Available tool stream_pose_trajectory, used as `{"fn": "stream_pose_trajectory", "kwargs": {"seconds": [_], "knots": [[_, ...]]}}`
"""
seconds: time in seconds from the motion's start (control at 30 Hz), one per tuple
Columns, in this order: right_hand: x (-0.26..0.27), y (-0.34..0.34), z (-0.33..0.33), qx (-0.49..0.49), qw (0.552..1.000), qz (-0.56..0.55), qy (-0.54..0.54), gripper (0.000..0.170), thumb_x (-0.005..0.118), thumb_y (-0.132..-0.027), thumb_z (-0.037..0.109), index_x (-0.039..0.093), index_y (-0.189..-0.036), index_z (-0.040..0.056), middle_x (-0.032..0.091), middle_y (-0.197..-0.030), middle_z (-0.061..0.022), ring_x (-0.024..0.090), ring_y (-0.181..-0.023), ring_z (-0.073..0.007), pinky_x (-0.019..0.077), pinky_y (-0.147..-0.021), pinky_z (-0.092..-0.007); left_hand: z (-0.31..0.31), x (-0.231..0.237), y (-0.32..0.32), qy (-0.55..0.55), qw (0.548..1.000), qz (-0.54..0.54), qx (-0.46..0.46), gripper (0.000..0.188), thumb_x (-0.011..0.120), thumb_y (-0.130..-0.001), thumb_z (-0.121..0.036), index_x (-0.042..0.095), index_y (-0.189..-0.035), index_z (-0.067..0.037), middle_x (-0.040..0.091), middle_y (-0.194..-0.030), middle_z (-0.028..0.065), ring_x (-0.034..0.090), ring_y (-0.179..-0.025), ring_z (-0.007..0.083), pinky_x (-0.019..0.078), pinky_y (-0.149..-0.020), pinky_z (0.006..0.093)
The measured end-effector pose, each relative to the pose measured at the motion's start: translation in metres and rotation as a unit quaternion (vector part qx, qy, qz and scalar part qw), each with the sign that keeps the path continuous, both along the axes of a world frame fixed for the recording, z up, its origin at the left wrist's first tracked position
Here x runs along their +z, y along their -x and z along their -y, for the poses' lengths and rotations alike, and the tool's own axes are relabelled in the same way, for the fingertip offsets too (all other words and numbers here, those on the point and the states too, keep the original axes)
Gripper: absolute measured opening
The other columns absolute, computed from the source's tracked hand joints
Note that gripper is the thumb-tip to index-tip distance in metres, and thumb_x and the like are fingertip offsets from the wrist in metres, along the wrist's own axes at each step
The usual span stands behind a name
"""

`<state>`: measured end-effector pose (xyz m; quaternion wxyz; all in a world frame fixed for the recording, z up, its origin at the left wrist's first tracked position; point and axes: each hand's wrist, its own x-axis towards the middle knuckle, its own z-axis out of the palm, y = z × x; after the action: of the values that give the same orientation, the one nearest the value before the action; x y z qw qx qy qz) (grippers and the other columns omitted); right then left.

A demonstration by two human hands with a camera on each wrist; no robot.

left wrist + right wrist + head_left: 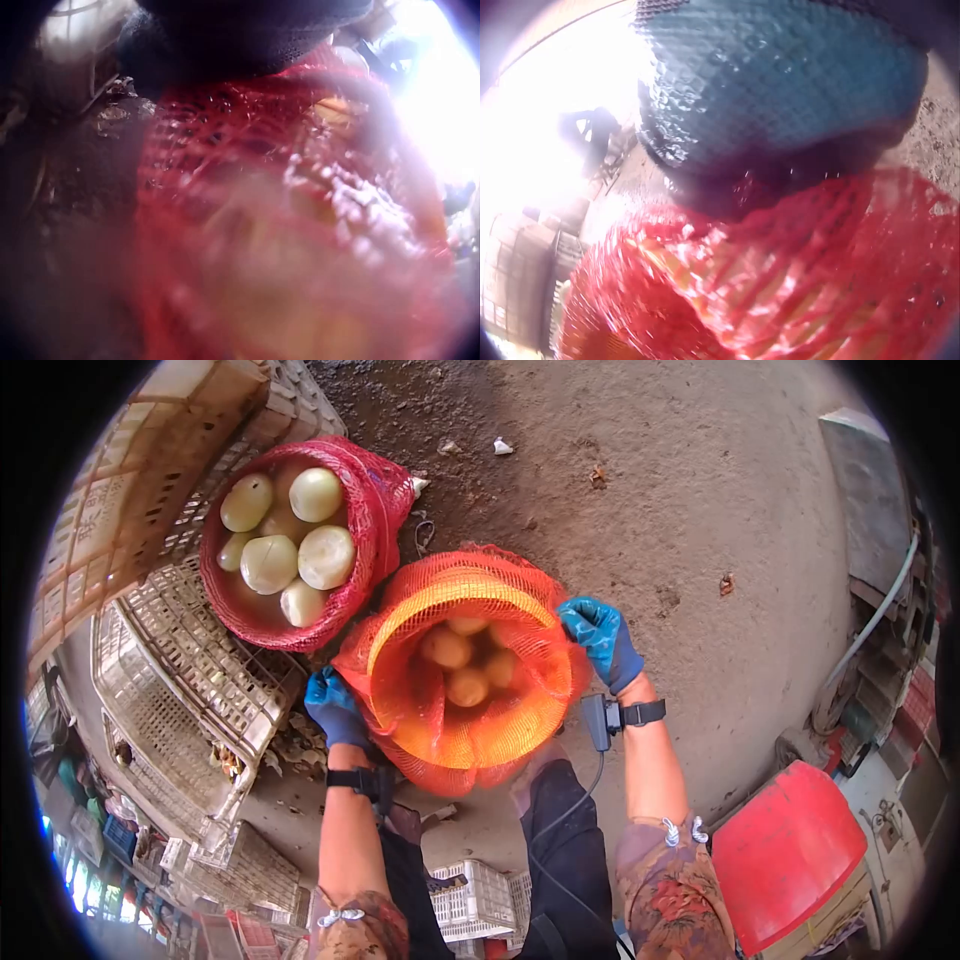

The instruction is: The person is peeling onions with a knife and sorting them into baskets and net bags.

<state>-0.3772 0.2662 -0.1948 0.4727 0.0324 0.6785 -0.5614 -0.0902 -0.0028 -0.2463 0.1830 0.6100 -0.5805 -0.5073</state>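
Note:
A red-orange mesh bag point(455, 570) is spread around a yellow round tub point(540, 735), its net folding over the rim. Several pale round vegetables point(447, 647), like peeled onions, lie inside the tub, tinted orange through the net. On the left side of the bag, my blue-gloved left hand point(335, 710) grips the net. My right hand point(603, 642), gloved the same way, pinches the net at the tub's upper right. The right wrist view shows the glove point(780, 90) curled over the red mesh point(840, 247); in the left wrist view the fingertips are hidden.
Left of the tub stands a second container wrapped in pink-red mesh point(375, 490), with several pale peeled vegetables point(269, 564) in it. Slatted plastic crates point(170, 730) crowd the left. A red seat point(795, 855) is at lower right, and concrete floor point(690, 490) stretches beyond.

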Motion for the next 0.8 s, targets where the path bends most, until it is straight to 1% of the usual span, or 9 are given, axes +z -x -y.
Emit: {"fn": "stream_pose_trajectory", "kwargs": {"seconds": [0.03, 0.13, 0.27, 0.4, 0.5, 0.6, 0.67, 0.73, 0.8], "knots": [[-0.008, 0.002, 0.0, 0.011, 0.999, -0.032, -0.01, 0.012, 0.063, -0.092, 0.015, 0.065, -0.094, 0.0028, 0.063, -0.084, 0.0042, 0.056, -0.077, -0.0073, 0.0478, -0.072, -0.0241, 0.008, -0.006, -0.002, -0.006, 0.997, 0.077, -0.024, 0.008, 0.053, -0.089, 0.0, 0.062, -0.088, -0.001, 0.061, -0.081, -0.001, 0.052, -0.076, 0.009, 0.0447, -0.071, 0.0245], [-0.04, 0.007, 0.009, 0.013, 0.991, -0.13, -0.007, 0.014, 0.063, -0.091, 0.016, 0.064, -0.091, 0.0015, 0.063, -0.083, 0.0036, 0.055, -0.076, -0.0086, 0.0479, -0.072, -0.0256, 0.022, -0.061, -0.006, 0.051, 0.996, 0.031, -0.073, 0.016, 0.052, -0.089, 0.001, 0.064, -0.1, 0.001, 0.067, -0.091, 0.0034, 0.059, -0.082, 0.0135, 0.0469, -0.078, 0.0273], [-0.059, 0.024, 0.031, 0.167, 0.938, -0.271, -0.134, 0.013, 0.061, -0.09, 0.014, 0.063, -0.091, 0.0017, 0.061, -0.073, -0.0081, 0.054, -0.07, -0.0093, 0.0474, -0.067, -0.0287, 0.037, -0.11, 0.019, 0.002, 0.984, 0.047, -0.174, 0.021, 0.053, -0.09, -0.005, 0.06, -0.109, 0.001, 0.064, -0.103, 0.008, 0.056, -0.093, 0.0194, 0.0446, -0.086, 0.0304], [-0.05, 0.051, 0.032, 0.298, 0.89, -0.168, -0.301, 0.021, 0.064, -0.09, 0.018, 0.064, -0.103, 0.002, 0.066, -0.089, -0.007, 0.057, -0.077, -0.0136, 0.0492, -0.073, -0.0308, 0.059, -0.1, 0.037, -0.085, 0.967, 0.004, -0.238, 0.029, 0.053, -0.092, -0.01, 0.055, -0.119, 0.001, 0.06, -0.115, 0.0127, 0.054, -0.105, 0.0252, 0.0424, -0.094, 0.0336], [-0.069, 0.044, -0.012, 0.146, 0.971, -0.12, -0.148, 0.041, 0.063, -0.09, 0.017, 0.054, -0.13, 0.0085, 0.062, -0.113, -0.0082, 0.059, -0.09, -0.0166, 0.0497, -0.078, -0.0317, 0.071, -0.066, 0.021, -0.052, 0.943, -0.054, -0.323, 0.036, 0.054, -0.093, -0.013, 0.052, -0.126, 0.001, 0.057, -0.124, 0.0161, 0.053, -0.114, 0.0296, 0.0407, -0.099, 0.036], [-0.042, 0.046, -0.044, 0.059, 0.971, -0.063, -0.221, 0.064, 0.067, -0.089, 0.023, 0.038, -0.145, 0.0122, 0.054, -0.132, -0.0117, 0.058, -0.109, -0.0204, 0.0498, -0.085, -0.0322, 0.072, -0.016, -0.017, 0.146, 0.852, -0.02, -0.503, 0.043, 0.054, -0.093, -0.015, 0.048, -0.133, 0.001, 0.055, -0.131, 0.0171, 0.053, -0.12, 0.0319, 0.0392, -0.104, 0.0373], [-0.028, 0.035, -0.07, 0.048, 0.985, -0.058, -0.154, 0.06, 0.065, -0.089, 0.016, 0.04, -0.143, 0.0091, 0.054, -0.132, -0.0113, 0.057, -0.109, -0.019, 0.0488, -0.087, -0.0314, 0.044, 0.028, -0.022, -0.178, 0.932, -0.142, -0.283, 0.05, 0.058, -0.09, -0.014, 0.046, -0.135, 0.002, 0.055, -0.132, 0.0144, 0.054, -0.119, 0.0281, 0.0393, -0.104, 0.0363], [-0.008, 0.013, -0.078, 0.06, 0.994, -0.051, -0.079, 0.056, 0.063, -0.089, 0.01, 0.043, -0.141, 0.0068, 0.055, -0.131, -0.0112, 0.057, -0.109, -0.0182, 0.0482, -0.089, -0.0308, 0.011, 0.064, -0.022, -0.472, 0.849, -0.236, -0.015, 0.056, 0.062, -0.086, -0.012, 0.044, -0.137, 0.003, 0.054, -0.133, 0.0117, 0.055, -0.118, 0.0243, 0.0394, -0.104, 0.0352], [0.016, -0.021, -0.064, 0.09, 0.995, -0.042, 0.002, 0.052, 0.061, -0.089, 0.005, 0.046, -0.139, 0.0052, 0.056, -0.129, -0.0114, 0.058, -0.108, -0.018, 0.0479, -0.09, -0.0304, -0.009, 0.078, -0.037, -0.499, 0.836, -0.204, -0.101, 0.059, 0.063, -0.084, -0.014, 0.043, -0.136, 0.005, 0.054, -0.133, 0.0128, 0.054, -0.12, 0.0232, 0.0392, -0.105, 0.0357]]}}
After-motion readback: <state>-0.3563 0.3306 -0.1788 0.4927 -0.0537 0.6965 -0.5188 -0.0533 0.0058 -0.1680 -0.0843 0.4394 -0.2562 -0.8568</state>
